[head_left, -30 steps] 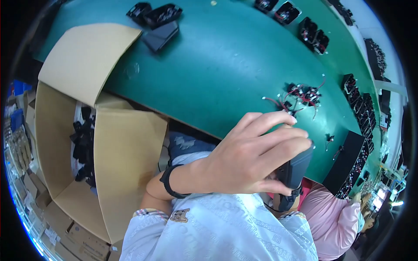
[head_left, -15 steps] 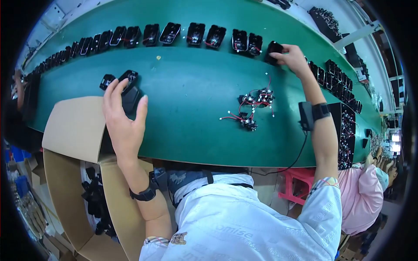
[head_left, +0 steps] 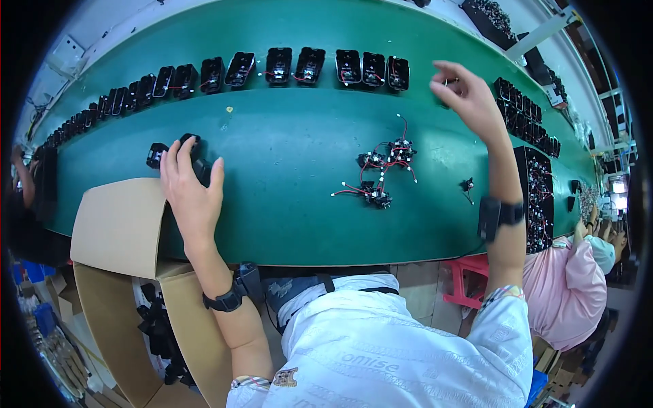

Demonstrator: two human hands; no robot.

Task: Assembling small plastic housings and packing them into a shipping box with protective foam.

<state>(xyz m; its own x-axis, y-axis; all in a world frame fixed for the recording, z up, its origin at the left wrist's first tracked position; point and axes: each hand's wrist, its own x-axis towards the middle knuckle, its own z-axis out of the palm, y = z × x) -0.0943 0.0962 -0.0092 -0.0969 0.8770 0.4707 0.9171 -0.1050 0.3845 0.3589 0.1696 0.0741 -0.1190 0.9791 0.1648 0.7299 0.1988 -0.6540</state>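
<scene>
My left hand (head_left: 190, 200) rests over a few black plastic housings, its fingers spread and thumb apart. One housing (head_left: 157, 155) shows beside the fingertips; another dark one (head_left: 202, 171) lies partly hidden between fingers and thumb. My right hand (head_left: 471, 103) is raised over the far right of the table, fingers bent but apart, with nothing plainly held. To its left, a black open housing (head_left: 398, 73) ends a long curved row of similar housings with red wires. Small black parts with red wires (head_left: 384, 163) lie in a loose cluster at mid-table.
An open cardboard box (head_left: 115, 299) with black pieces inside stands at lower left. A black tray (head_left: 539, 204) of wired parts sits right of my forearm, near more housings (head_left: 524, 115). One loose wired part (head_left: 467, 185) lies nearby. A person in pink (head_left: 561, 292) is beyond a pink stool (head_left: 466, 279).
My right hand has let go of a black housing, now at the row's right end, and moved right. My left hand stays over its housings. The view has shifted slightly.
</scene>
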